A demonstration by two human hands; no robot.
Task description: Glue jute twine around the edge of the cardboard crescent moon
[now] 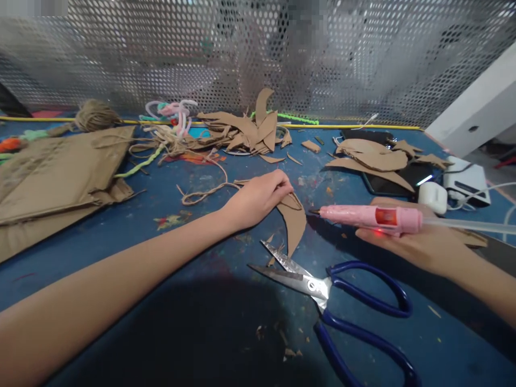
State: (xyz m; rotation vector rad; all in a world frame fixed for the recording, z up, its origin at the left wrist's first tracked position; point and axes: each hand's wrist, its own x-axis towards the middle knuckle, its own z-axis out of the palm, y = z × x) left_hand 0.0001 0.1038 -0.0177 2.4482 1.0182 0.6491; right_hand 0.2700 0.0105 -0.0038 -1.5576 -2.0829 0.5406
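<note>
Currently, left hand (262,196) tight on 1 cardboard piece (295,219), right hand (429,246) around 1 glue gun (350,216).

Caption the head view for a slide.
Left hand on a curved piece of cardboard, right hand holding a glue gun beside it, open scissors lying nearer the camera.

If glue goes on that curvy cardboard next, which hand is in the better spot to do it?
Probably the right hand: it holds the pink glue gun, pointed toward the curved cardboard piece. The left hand is busy holding that piece.
</note>
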